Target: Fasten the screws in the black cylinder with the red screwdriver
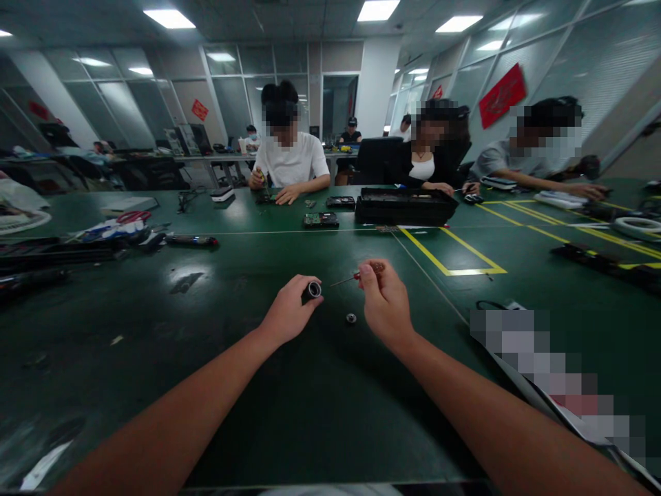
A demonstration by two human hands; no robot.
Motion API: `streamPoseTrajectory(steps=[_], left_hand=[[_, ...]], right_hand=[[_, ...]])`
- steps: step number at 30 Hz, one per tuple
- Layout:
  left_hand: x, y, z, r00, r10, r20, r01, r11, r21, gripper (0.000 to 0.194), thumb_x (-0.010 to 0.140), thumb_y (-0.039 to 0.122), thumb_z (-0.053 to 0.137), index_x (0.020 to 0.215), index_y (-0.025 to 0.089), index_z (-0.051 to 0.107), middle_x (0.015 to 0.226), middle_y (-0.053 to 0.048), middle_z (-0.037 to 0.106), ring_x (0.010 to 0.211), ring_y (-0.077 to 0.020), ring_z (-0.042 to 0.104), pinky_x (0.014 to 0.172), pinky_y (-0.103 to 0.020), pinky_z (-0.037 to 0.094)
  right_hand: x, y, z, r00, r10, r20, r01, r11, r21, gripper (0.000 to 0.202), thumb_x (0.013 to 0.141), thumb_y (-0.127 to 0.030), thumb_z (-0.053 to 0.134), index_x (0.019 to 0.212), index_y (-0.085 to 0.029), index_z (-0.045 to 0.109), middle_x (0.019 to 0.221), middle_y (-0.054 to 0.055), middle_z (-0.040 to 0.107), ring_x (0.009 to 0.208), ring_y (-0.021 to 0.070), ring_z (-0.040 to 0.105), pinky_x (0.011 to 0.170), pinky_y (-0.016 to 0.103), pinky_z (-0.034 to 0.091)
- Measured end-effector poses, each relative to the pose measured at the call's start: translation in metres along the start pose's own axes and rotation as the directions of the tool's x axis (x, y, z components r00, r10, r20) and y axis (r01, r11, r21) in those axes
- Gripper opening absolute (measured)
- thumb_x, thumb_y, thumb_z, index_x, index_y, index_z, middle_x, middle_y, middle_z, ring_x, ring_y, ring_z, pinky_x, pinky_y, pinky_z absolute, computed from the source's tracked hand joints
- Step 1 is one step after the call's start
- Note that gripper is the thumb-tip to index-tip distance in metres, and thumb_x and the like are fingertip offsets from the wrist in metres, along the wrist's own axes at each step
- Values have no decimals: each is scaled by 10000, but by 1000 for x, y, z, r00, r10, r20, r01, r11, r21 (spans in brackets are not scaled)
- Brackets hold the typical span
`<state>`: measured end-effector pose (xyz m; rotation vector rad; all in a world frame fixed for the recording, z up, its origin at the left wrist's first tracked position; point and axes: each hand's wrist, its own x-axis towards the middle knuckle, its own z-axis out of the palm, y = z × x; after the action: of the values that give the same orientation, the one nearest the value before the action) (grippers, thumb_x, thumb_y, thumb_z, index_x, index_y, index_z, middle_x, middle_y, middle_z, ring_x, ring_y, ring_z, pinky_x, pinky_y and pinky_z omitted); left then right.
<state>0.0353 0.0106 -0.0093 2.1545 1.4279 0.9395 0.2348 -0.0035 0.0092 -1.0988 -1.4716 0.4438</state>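
My left hand is wrapped round a small black cylinder, whose open, silver-rimmed end faces up and toward the right. In my right hand is a screwdriver with a reddish handle; its thin metal shaft points left at the cylinder, with a gap between them. A small round metal part lies on the green table between and slightly below the two hands.
Across the table a person in a white shirt works near circuit boards. A long black housing stands at the far side. Tools and red-handled items lie left; a white bag or sheet lies right.
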Motion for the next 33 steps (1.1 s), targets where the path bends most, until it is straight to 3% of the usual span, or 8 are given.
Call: streamPoseTrajectory(steps=[5,8,12,14,18,22,27,33], left_hand=[[-3,16,-4,997,28,78,-25,999,-35,421,945,186,529,1363,203,481,1282,-80,593,1189,-221,558,1051,-392,431],[-3,28,-4,991,19,136,-20,1000,6,370,923,241,568,1289,225,519,1213,-72,617,1112,-232,592,979,-392,468],[0,40,-2,986,-127,110,117,988,97,554,825,419,718,1292,225,492,1065,-77,663,951,-257,644,806,-383,508],[2,43,-1,977,-184,103,167,973,157,555,819,465,717,1277,231,509,1021,-79,680,911,-269,656,743,-377,501],[7,47,5,951,-113,289,31,962,272,307,868,479,644,1083,260,658,961,-59,706,860,-271,669,658,-348,472],[14,49,18,900,-11,437,-132,946,296,321,904,460,592,1153,276,675,910,-53,717,808,-249,679,639,-321,469],[21,44,27,867,17,498,-198,928,314,289,871,431,656,1107,269,689,918,-52,716,794,-248,676,642,-314,469],[21,38,12,862,23,506,-220,917,333,228,881,420,638,1021,244,673,959,-52,709,828,-248,664,671,-321,454]], right_hand=[[0,-1,0,1000,-13,-26,14,999,30,225,1009,-415,455,968,-233,582,809,12,628,737,180,601,657,322,458],[1,-1,-1,999,-19,-28,20,999,48,219,1012,-408,454,972,-233,580,817,11,629,739,177,599,669,326,461],[3,-3,-3,998,-30,-54,32,999,31,211,1017,-392,442,992,-229,574,830,11,627,741,174,601,680,327,464],[4,-5,-4,996,-36,-78,38,999,23,209,1018,-387,436,989,-229,569,829,13,625,749,176,602,688,327,463],[5,-6,-4,995,-46,-87,48,999,18,192,1013,-380,437,998,-236,562,849,23,632,773,184,605,716,335,465],[5,-4,-2,997,-18,-70,20,999,29,197,1008,-389,436,998,-239,563,856,29,643,787,192,614,700,332,467],[6,-2,-2,998,1,-63,2,999,37,201,1000,-384,436,983,-233,568,834,23,638,760,185,604,678,319,455],[6,0,-1,999,16,-38,-14,999,49,215,1005,-401,435,986,-234,569,832,18,635,759,182,603,692,321,454]])
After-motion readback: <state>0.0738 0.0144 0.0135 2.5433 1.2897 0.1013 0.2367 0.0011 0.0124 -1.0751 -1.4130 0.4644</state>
